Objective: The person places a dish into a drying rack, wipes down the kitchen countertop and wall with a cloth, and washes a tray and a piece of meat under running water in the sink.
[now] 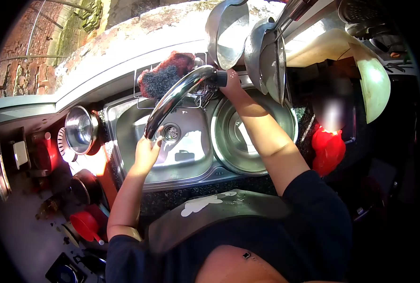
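A curved chrome faucet (181, 89) arcs over the steel sink basin (191, 155). My left hand (148, 152) is raised under the spout's tip, with loosely curled fingers touching it and nothing held. My right hand (231, 83) reaches to the faucet's base and is closed around its black handle (221, 78). The drain (171, 132) lies just below the spout. No running water is visible. A large steel bowl (229, 155) sits to the right of the basin, under my right forearm.
A dark red scrubber (165, 75) lies in a wire caddy behind the sink. Steel vessels (229, 30) and a strainer (273, 61) hang above. A steel pot (80, 129) and a red cup (85, 224) stand at left. A cream bowl (375, 82) and a red object (329, 148) are at right.
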Demonstrator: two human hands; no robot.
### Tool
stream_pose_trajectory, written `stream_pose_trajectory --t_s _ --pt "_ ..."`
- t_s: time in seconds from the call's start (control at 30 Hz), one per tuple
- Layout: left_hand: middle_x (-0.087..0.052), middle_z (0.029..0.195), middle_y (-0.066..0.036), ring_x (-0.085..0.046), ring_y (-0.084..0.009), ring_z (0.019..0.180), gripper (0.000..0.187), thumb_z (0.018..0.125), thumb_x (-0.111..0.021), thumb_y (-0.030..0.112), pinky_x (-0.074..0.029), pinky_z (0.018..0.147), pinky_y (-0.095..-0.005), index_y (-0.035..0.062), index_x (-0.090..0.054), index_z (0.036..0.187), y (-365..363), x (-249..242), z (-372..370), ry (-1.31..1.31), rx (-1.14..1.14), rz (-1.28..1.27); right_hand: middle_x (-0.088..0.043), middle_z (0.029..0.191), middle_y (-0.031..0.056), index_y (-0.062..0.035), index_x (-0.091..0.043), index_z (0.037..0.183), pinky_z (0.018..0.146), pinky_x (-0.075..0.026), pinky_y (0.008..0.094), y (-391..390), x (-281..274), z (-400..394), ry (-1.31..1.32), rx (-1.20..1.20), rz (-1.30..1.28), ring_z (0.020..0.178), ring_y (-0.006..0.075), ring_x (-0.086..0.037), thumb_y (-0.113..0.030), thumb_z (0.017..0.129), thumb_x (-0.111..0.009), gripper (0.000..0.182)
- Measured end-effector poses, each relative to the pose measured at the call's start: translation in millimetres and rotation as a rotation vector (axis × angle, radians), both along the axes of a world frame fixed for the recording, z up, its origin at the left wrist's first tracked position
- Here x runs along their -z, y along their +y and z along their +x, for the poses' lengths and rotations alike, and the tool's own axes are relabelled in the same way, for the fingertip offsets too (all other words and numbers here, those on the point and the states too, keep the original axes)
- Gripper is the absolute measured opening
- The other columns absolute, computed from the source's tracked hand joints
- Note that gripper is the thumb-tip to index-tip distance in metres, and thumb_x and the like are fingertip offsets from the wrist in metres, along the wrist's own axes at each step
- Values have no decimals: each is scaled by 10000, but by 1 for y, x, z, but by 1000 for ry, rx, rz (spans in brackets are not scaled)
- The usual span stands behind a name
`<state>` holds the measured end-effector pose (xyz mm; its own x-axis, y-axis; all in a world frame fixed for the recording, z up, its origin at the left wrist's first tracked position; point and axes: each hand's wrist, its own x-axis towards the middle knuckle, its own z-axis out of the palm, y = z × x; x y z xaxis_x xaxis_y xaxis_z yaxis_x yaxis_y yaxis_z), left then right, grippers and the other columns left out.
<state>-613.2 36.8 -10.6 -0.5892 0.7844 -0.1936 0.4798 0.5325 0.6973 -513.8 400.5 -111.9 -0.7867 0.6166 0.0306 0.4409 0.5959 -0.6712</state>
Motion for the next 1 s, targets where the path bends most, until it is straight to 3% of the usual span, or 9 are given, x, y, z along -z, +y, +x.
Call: stream_pose_trajectory --t_s 0.13,0.2,0.3,0.67,0.77,0.8,0.87,0.9,1.0 --pt "-644 1192 -164 -623 -312 1098 412 895 -624 73 -473 960 -398 73 -587 1305 109 36 -62 294 253 -65 -722 967 163 -14 -691 1076 738 -539 345 46 36 20 453 66 -395 844 243 -702 -184 950 -621 223" --pt "-635 1191 -161 -615 -317 1096 417 896 -622 86 -473 955 -402 80 -581 1311 145 66 -74 389 337 -154 -709 1012 118 -6 -665 1124 831 -506 321 32 11 55 473 189 -668 930 205 -674 -192 987 -539 263" --pt "-620 1189 -155 -603 -323 1092 426 897 -618 105 -472 946 -408 90 -572 1320 171 111 -77 478 427 -296 -696 982 84 7 -661 1112 880 -490 307 -18 -40 109 405 267 -418 904 185 -651 -207 1032 -426 328" --pt "-568 1180 -136 -560 -347 1081 458 902 -604 175 -471 916 -428 128 -541 1353 100 127 -58 619 296 -129 -683 946 105 -47 -661 1186 735 -499 301 -105 -96 130 -11 142 -346 796 181 -631 -164 963 -571 268" --pt "-549 1181 -123 -548 -333 1079 457 858 -612 167 -477 885 -428 145 -587 1314 58 60 -31 154 -33 -352 -610 1144 108 -26 -565 1323 821 -498 292 -126 -123 84 122 -26 -255 887 159 -614 -48 873 -624 454" --pt "-633 1119 -142 -616 -320 1036 402 841 -618 166 -499 881 -430 126 -648 1240 34 124 -35 176 16 -344 -633 1105 115 -42 -586 1307 842 -500 314 -126 -98 77 89 -42 -184 944 199 -614 -81 853 -634 458" --pt "-720 849 -172 -698 -333 890 435 804 -661 246 -527 854 -420 40 -650 1187 -6 102 -10 -609 -406 -89 -661 1118 126 -65 -622 1270 930 -476 375 -147 -112 52 55 -222 -7 1064 274 -579 -112 832 -641 441" --pt "-716 872 -181 -696 -328 912 450 796 -674 264 -527 848 -410 15 -633 1168 -11 102 -9 -597 -426 -127 -682 1158 160 -46 -657 1175 1029 -405 438 -154 -100 52 88 -267 60 1172 399 -511 -148 812 -627 379" --pt "-695 940 -183 -689 -293 924 401 785 -701 261 -535 808 -384 -13 -619 1066 -26 115 -1 -444 -454 -121 -697 1140 131 -59 -656 1217 1054 -394 444 -171 -84 59 -8 -338 128 1220 388 -485 -169 806 -641 425"
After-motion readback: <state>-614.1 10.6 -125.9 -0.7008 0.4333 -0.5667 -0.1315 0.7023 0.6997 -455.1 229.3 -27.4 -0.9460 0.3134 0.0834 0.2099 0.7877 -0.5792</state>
